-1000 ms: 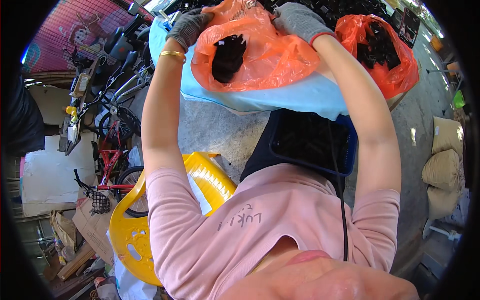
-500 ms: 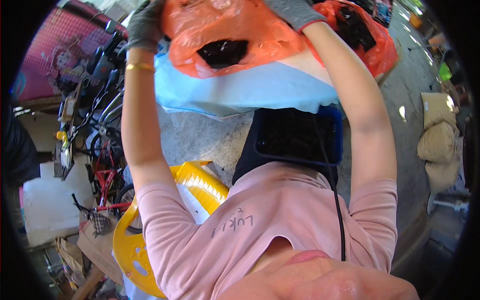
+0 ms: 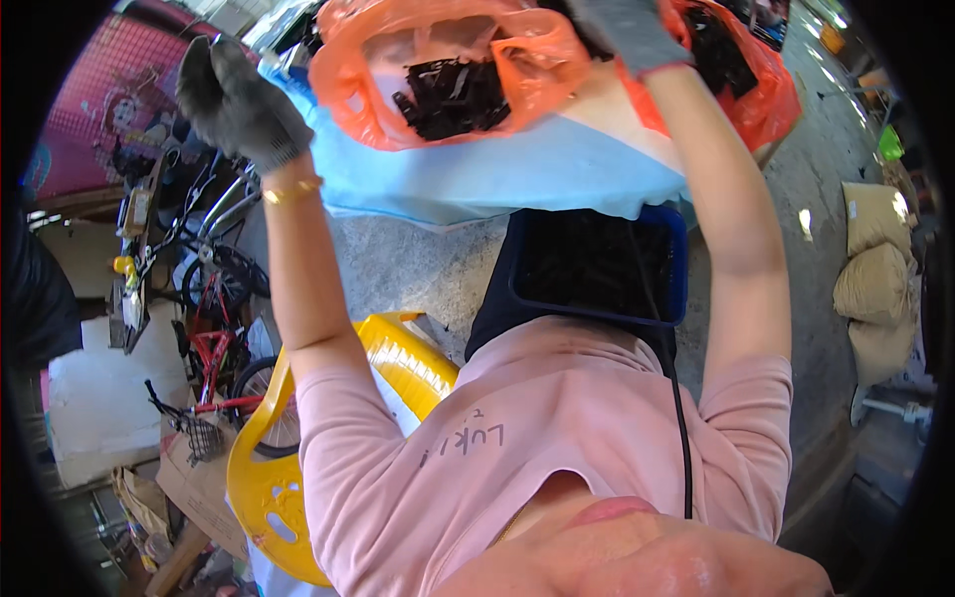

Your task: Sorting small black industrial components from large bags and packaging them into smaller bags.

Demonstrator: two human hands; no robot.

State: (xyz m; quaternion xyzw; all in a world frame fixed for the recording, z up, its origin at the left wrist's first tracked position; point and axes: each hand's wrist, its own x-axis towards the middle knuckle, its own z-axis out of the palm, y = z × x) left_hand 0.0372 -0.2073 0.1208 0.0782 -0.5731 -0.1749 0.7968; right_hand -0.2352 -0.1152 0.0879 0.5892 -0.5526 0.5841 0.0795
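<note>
An orange plastic bag (image 3: 542, 70) lies with its mouth spread on the table, and shiny black pieces (image 3: 455, 98) show inside it. To its left is my left hand (image 3: 244, 109), in a grey work glove, raised with fingers stretched out and apart from the bag. My right hand (image 3: 632, 35), in a matching glove, hovers between this bag and a red-orange bag (image 3: 781, 95) on the right. Its fingers are blurred and partly cut off by the top edge. The right-hand bag also contains dark pieces (image 3: 724, 55).
A light blue cloth (image 3: 428, 184) covers the table. Below its edge, a blue-rimmed crate (image 3: 680, 269) of dark items sits by my lap. A yellow plastic chair (image 3: 264, 507) and bicycles (image 3: 214, 348) stand to the left. Tan sacks (image 3: 870, 284) are stacked at the right.
My left hand has let go of the orange bag and moved left and down. The bag's mouth now lies wider, showing more black pieces. My right hand has shifted slightly right.
</note>
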